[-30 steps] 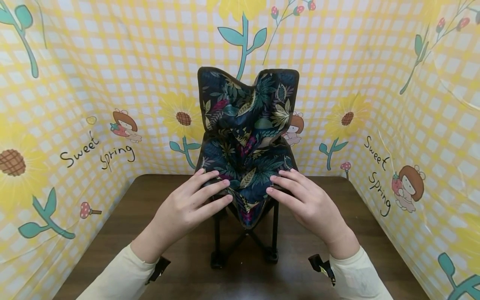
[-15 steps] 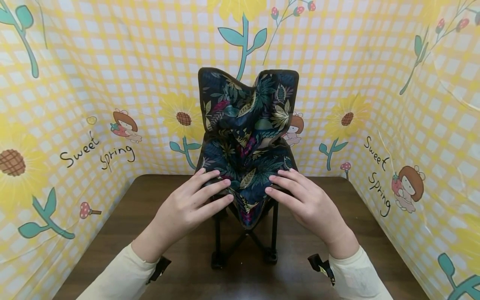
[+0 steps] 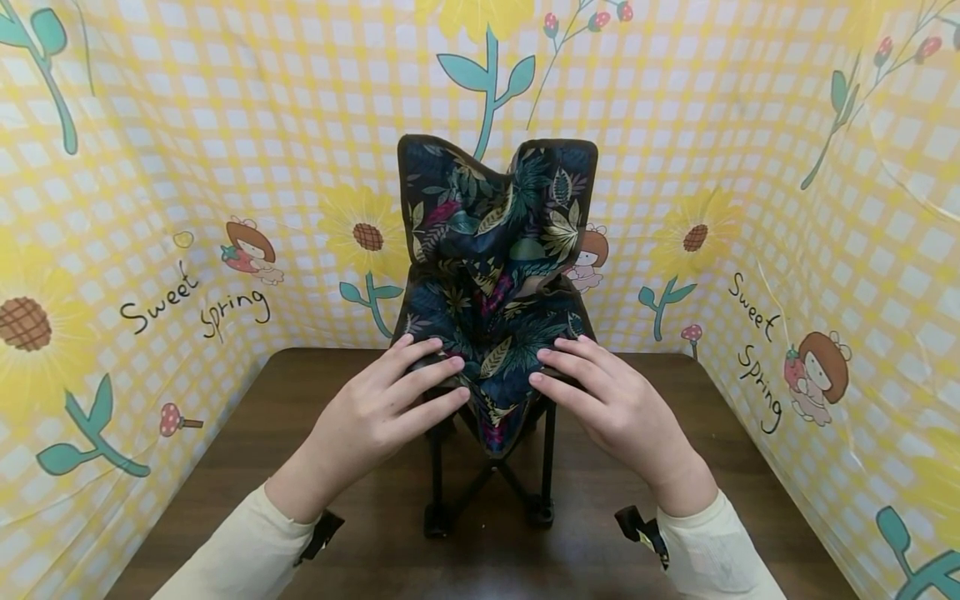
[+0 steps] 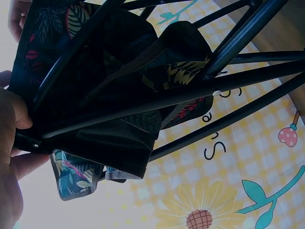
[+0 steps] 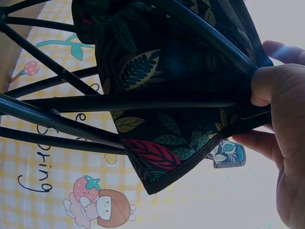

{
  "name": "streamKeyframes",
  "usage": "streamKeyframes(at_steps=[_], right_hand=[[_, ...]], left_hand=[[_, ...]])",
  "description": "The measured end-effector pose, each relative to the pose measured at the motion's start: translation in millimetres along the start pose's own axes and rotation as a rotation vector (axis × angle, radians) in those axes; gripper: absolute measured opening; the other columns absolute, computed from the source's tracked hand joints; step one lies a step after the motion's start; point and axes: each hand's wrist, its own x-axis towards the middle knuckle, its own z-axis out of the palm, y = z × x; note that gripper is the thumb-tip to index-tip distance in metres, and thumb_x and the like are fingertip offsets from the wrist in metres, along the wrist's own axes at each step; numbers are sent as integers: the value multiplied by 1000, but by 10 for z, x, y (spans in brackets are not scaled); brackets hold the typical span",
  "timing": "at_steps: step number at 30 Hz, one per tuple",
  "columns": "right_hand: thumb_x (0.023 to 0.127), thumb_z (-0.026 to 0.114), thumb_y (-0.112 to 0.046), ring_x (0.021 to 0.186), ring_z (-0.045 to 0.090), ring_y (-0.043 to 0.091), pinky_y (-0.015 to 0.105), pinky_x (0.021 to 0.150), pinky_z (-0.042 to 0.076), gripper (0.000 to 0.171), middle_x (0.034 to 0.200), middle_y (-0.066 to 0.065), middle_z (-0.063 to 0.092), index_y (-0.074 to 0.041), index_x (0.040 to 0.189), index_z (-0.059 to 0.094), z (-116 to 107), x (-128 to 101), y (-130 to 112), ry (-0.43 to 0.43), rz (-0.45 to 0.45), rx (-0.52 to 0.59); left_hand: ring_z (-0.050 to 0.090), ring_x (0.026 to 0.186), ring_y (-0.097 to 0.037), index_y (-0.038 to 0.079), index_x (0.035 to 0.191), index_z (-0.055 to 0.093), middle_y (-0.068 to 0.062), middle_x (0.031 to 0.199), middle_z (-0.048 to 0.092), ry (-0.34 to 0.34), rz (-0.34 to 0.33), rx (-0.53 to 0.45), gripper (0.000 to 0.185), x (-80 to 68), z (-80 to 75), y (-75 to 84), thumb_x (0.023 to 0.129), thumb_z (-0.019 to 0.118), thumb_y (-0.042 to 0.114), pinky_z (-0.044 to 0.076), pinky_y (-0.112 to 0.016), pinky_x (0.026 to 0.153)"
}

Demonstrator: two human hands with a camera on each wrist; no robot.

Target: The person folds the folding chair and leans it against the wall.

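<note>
A small folding chair [image 3: 491, 312] with dark leaf-print fabric and black tube legs stands upright on the brown table. Its backrest and seat sag in folds along the middle. At the seat's front left corner, my left hand [image 3: 367, 408] holds on, fingers over the fabric and thumb below. My right hand [image 3: 626, 408] grips the front right corner in the same way. From beneath, the left wrist view shows the left thumb [image 4: 21, 110] against the frame's corner. In the right wrist view, the right thumb [image 5: 261, 86] presses near the tube's end.
The wooden table [image 3: 247, 450] reaches to a yellow checked cloth wall [image 3: 300, 125] printed with flowers, which surrounds it at the back and both sides. Crossed black legs [image 3: 492, 471] spread below the seat. Dark straps [image 3: 321, 535] hang at both wrists.
The chair's left side and my left fingers have shifted very slightly to the right. My right hand is almost where it was, with its hold unchanged.
</note>
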Motion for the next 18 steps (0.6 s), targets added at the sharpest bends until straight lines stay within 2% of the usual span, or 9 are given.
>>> streamKeyframes(at_steps=[12,18], right_hand=[[108,45,0,120,65,38,52,108,49,36,134,15,67,-9,134,68,-6,17,6,-12,3,2],[108,44,0,119,66,37,55,103,53,37,133,15,67,-10,136,67,-11,38,-2,-13,1,0]], left_hand=[[65,120,-41,13,127,72,-13,133,68,-7,-5,-3,34,18,-1,-11,108,47,1,55,-62,96],[64,122,-40,13,126,73,-13,133,68,-11,-4,-8,33,29,-4,-14,108,47,2,55,-62,95]])
